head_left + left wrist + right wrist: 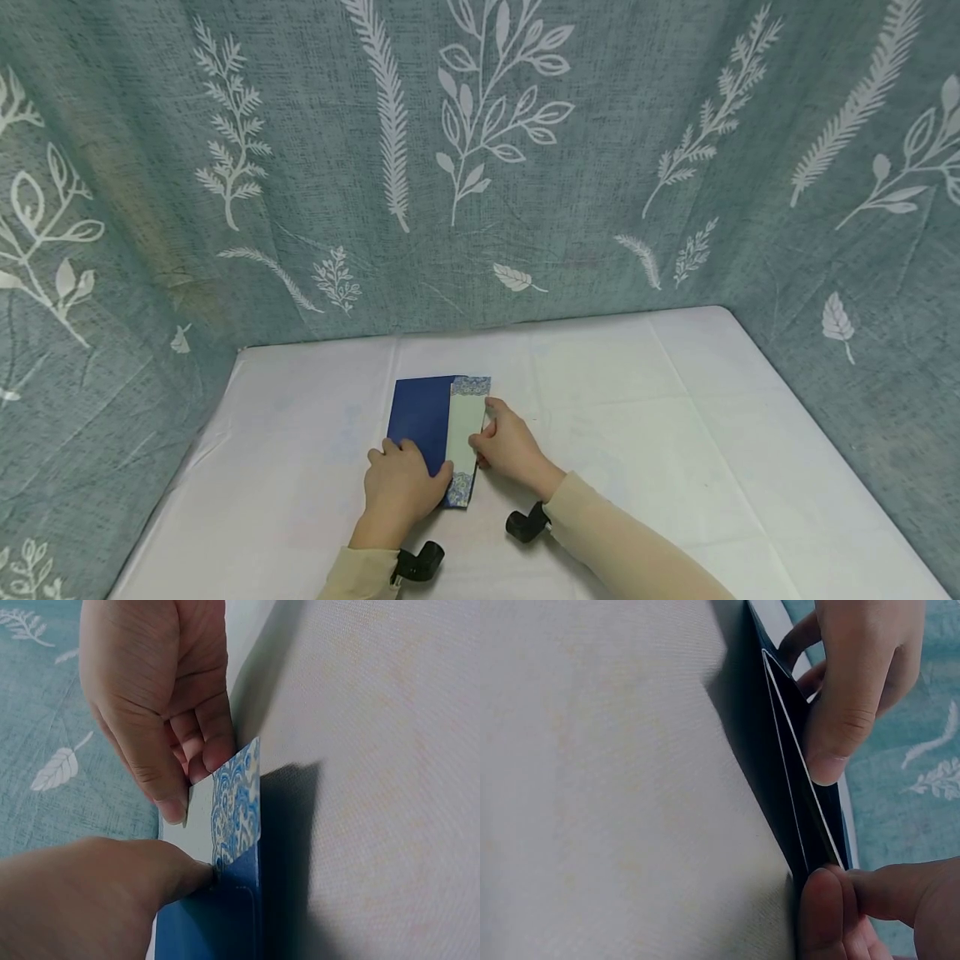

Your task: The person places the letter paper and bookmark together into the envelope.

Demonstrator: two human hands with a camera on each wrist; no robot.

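Observation:
A dark blue folder [420, 408] lies on the white table. Along its right side is a pale green panel [467, 425] with blue-patterned bands at both ends. My left hand [402, 487] holds the folder at its lower left, the thumb [184, 874] pressed down beside the patterned band. My right hand [513, 442] pinches the panel's right edge between thumb and fingers [821, 904]. From the right wrist, thin layers are seen standing apart in a narrow wedge at the folder's lower edge. The left fingertips are partly hidden.
The white-covered table [637, 417] extends around the folder. Behind it and at both sides hangs a grey-green curtain [300, 167] with white leaf prints. A black camera mount [420, 561] sits on the left wrist, another mount [527, 523] on the right.

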